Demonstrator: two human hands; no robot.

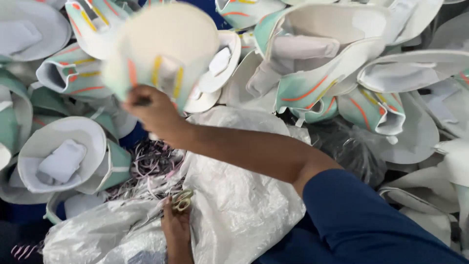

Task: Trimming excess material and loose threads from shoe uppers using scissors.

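Far left of centre, the right hand [154, 110] has its fingers closed on a blurred shoe upper [163, 49], green with yellow and orange stripes, raised over the pile [342, 73] of like uppers. Near, the left hand [177, 225] grips small scissors [182, 200] above the white sack [234, 195] and trimmings [151, 166]. Judged step: bringing the upper in for trimming; next needs a steady hold near the blades

Heaped work area, seen from above.
Crowded all round with pale shoe uppers [312, 88] in white and mint green, striped orange and yellow; dark blue ground [132, 139] showing in gaps; white woven sack [239, 195] and clear plastic [97, 234] in the middle; soft, even light.
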